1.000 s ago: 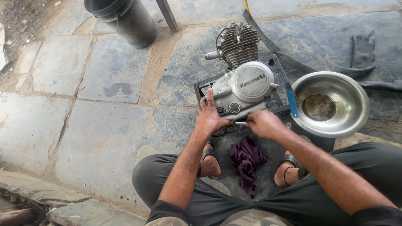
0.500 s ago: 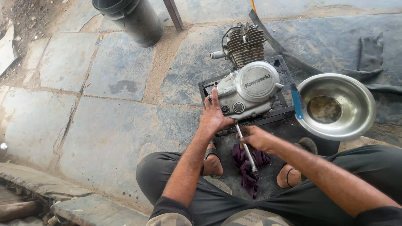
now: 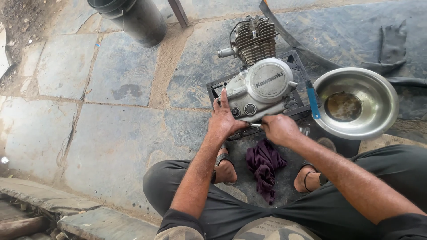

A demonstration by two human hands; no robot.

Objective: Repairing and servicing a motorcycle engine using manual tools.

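Note:
A grey motorcycle engine (image 3: 260,84) with a finned cylinder stands on a black plastic crate (image 3: 296,103). My left hand (image 3: 226,119) rests flat against the engine's lower left side cover, fingers spread. Just right of it, my right hand (image 3: 279,130) is closed around a thin metal tool (image 3: 255,125) whose tip points at the bottom edge of the cover. Below the hands a dark purple rag (image 3: 264,166) lies on the ground between my sandalled feet.
A steel bowl (image 3: 356,103) with brownish liquid sits right of the crate, a blue-handled tool (image 3: 312,98) beside it. A black bucket (image 3: 133,18) stands at the top left, black rubber sheeting (image 3: 391,44) at the top right. Stone slabs (image 3: 89,124) pave the ground, with a ledge near me on the left.
My right hand had drawn back towards the rag with the long tool; it has now come up again to the engine's lower edge. The left hand stays on the cover.

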